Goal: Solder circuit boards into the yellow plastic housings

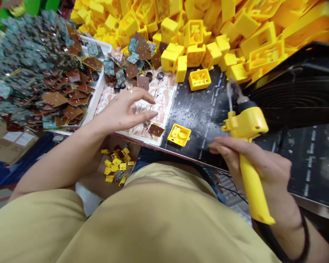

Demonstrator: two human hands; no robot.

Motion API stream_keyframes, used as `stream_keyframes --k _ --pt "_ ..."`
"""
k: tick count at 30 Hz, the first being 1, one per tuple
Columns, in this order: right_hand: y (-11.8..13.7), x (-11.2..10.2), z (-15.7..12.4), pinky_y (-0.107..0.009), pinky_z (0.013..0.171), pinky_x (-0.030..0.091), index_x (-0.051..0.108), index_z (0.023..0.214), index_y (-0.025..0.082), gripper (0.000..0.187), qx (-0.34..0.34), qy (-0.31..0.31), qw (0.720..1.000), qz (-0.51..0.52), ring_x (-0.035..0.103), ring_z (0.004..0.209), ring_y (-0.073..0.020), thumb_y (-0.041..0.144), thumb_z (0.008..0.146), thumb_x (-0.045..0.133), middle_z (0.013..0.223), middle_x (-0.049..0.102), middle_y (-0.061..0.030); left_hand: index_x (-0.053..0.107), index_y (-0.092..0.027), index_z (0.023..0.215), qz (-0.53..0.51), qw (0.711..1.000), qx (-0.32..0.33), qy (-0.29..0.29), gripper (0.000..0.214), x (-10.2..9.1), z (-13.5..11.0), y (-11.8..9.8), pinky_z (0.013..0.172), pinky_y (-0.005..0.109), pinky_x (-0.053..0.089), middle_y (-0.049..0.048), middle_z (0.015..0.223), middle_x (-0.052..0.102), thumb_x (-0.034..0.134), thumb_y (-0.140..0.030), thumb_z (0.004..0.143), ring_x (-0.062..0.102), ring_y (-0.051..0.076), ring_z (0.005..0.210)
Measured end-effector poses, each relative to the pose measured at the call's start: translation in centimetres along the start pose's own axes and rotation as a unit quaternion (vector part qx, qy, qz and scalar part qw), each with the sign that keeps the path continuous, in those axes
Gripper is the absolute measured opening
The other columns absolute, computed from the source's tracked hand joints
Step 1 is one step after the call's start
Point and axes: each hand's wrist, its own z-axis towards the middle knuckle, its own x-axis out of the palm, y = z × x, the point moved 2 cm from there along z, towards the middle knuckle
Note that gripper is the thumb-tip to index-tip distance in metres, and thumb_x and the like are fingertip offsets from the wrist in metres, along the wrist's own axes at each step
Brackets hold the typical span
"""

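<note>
My right hand (pixel 259 171) grips a yellow soldering gun (pixel 248 124) by its handle, tip pointing up and away over the black board. My left hand (pixel 126 111) is held over the white patterned sheet, thumb and fingers apart, with nothing between them. A brown circuit board (pixel 156 130) lies just below its fingertips. Beside that board, an open yellow housing (pixel 180 135) rests near the table's front edge, its inside facing up. Farther back sits another open yellow housing (pixel 199 79).
A heap of circuit boards with wires (pixel 44 69) fills a white tray (pixel 94 98) at left. Yellow housings (pixel 192 33) are piled along the back. A black fan-like unit (pixel 296 87) stands at right. Below the table, a carton (pixel 98 182) holds small yellow pieces.
</note>
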Motion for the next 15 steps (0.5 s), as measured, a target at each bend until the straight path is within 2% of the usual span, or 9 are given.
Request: stream_keyframes --k 2,3,5,7,9,12,15 --pt "-0.6 1.1 0.5 -0.022 0.085 0.057 0.061 0.111 0.02 0.027 -0.019 0.011 1.0 0.01 0.072 0.088 -0.0164 0.02 0.087 0.072 0.105 0.073 -0.0063 0.061 -0.016 0.119 -0.006 1.0 -0.002 -0.002 0.056 0.8 -1.6 1.1 0.11 0.043 0.041 0.0132 0.134 0.061 0.06 -0.059 0.083 0.055 0.026 0.128" --pt "-0.6 1.7 0.8 -0.027 0.09 0.057 0.059 0.112 0.019 0.033 -0.033 0.018 0.999 0.014 0.071 0.097 -0.0203 0.026 0.085 0.075 0.111 0.071 -0.0101 0.059 -0.015 0.123 -0.007 1.0 0.002 -0.006 0.06 1.3 -2.2 1.3 0.111 0.044 0.04 0.015 0.139 0.058 0.063 -0.059 0.082 0.052 0.027 0.131" --pt "-0.5 3.0 1.2 -0.038 0.094 0.058 0.055 0.117 0.017 0.048 -0.063 0.029 0.997 0.02 0.068 0.107 -0.0266 0.035 0.08 0.079 0.116 0.068 -0.0148 0.06 -0.014 0.119 -0.012 1.0 0.014 -0.014 0.051 2.4 -2.6 1.3 0.107 0.042 0.044 0.0151 0.131 0.063 0.065 -0.051 0.083 0.057 0.026 0.124" --pt "-0.1 4.1 1.6 -0.041 0.092 0.059 0.052 0.12 0.019 0.048 -0.079 0.034 0.996 0.019 0.068 0.106 -0.0268 0.032 0.082 0.078 0.113 0.069 -0.0124 0.066 -0.016 0.102 -0.014 0.999 0.047 -0.007 0.027 2.9 -2.3 0.8 0.094 0.037 0.05 0.0093 0.104 0.073 0.061 -0.039 0.089 0.067 0.02 0.099" --pt "0.1 4.9 2.1 -0.04 0.09 0.06 0.05 0.122 0.022 0.045 -0.08 0.021 0.996 0.013 0.068 0.106 -0.0249 0.023 0.084 0.075 0.113 0.069 -0.0092 0.068 -0.018 0.088 0.02 0.994 0.106 -0.014 0.019 2.8 -1.6 0.1 0.086 0.035 0.051 0.0047 0.085 0.073 0.055 -0.032 0.093 0.067 0.017 0.082" --pt "0.1 5.4 2.7 -0.042 0.096 0.057 0.049 0.125 0.024 0.047 -0.082 0.004 0.997 -0.001 0.064 0.116 -0.0255 0.017 0.085 0.072 0.126 0.064 -0.0105 0.07 -0.023 0.087 0.133 0.975 0.173 -0.034 0.024 2.5 -0.9 -0.6 0.092 0.041 0.048 0.0045 0.088 0.073 0.049 -0.029 0.096 0.066 0.019 0.087" --pt "-0.4 5.5 3.1 -0.04 0.095 0.057 0.05 0.128 0.024 0.044 -0.097 0.016 0.995 -0.019 0.067 0.108 -0.0231 0.019 0.088 0.069 0.117 0.067 -0.0077 0.071 -0.022 0.095 0.219 0.956 0.195 -0.005 0.026 2.8 -1.3 -0.6 0.09 0.041 0.048 0.006 0.093 0.073 0.046 -0.03 0.098 0.066 0.02 0.089"
